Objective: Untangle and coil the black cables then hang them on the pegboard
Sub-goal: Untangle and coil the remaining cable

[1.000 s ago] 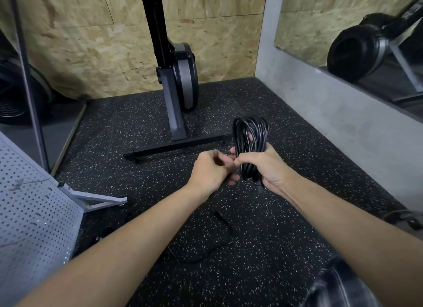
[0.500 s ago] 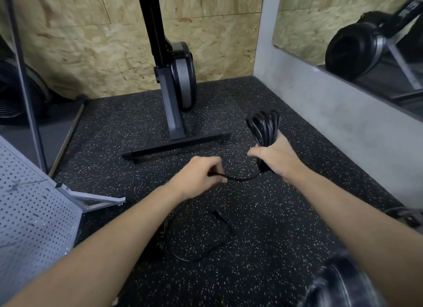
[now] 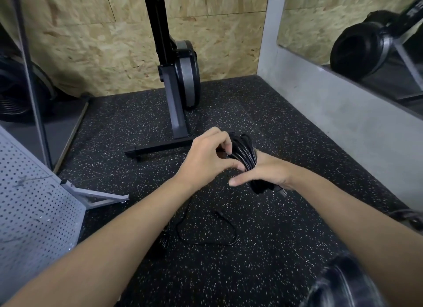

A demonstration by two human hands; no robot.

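A bundle of coiled black cable [image 3: 243,151] sits upright in front of me, above the floor. My right hand [image 3: 269,174] holds the bundle from the right, with the thumb stretched out to the left below it. My left hand [image 3: 206,159] is against the coil's left side, fingers curled and pinching a strand at the top of the coil. A plug end [image 3: 282,193] sticks out under my right hand. A second thin black cable [image 3: 207,232] lies in a loose loop on the floor below my hands. The grey pegboard [image 3: 34,206] stands at the left edge.
A black and grey exercise machine post [image 3: 177,105] stands on a floor bar [image 3: 158,149] just behind my hands. The pegboard's metal foot [image 3: 103,196] lies on the speckled rubber floor. A grey wall with a mirror runs along the right. More black cable [image 3: 409,216] lies at the right edge.
My left hand, which had pulled the loose cable end out to the left, has come back against the coil. The coil has dropped lower and my right thumb has opened out.
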